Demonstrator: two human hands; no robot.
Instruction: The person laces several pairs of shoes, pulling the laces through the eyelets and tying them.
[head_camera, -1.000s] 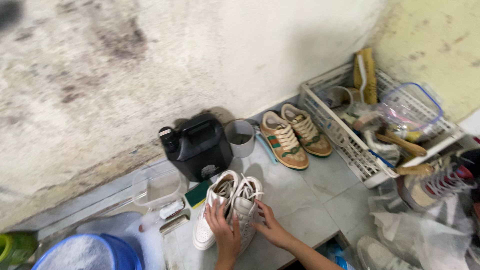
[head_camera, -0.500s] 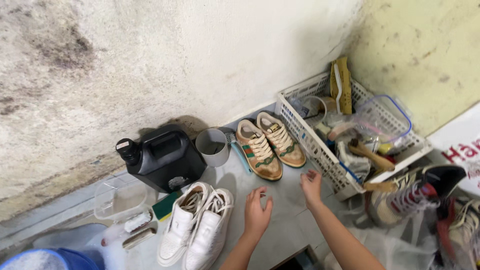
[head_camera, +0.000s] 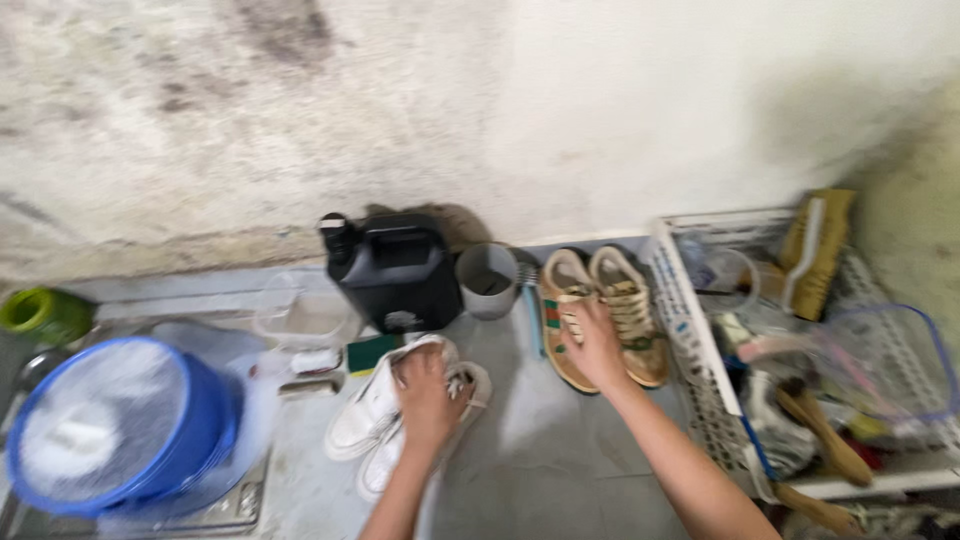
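Both hands had come down onto shoes since half a second earlier.
The left hand (head_camera: 428, 385) lay flat on the white sneakers (head_camera: 385, 425); the right hand (head_camera: 597, 347), at 3 o'clock, seemingly gripped the tan sneakers (head_camera: 600, 310), on grey floor (head_camera: 540, 450) under a stained wall (head_camera: 400, 110).

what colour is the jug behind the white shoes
Black jug, seen best in the head view, standing against the wall.

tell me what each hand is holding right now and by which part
Left hand rests on the white sneakers, over their heel ends. Right hand grips the tan sneakers between the pair. How firmly, blur hides.
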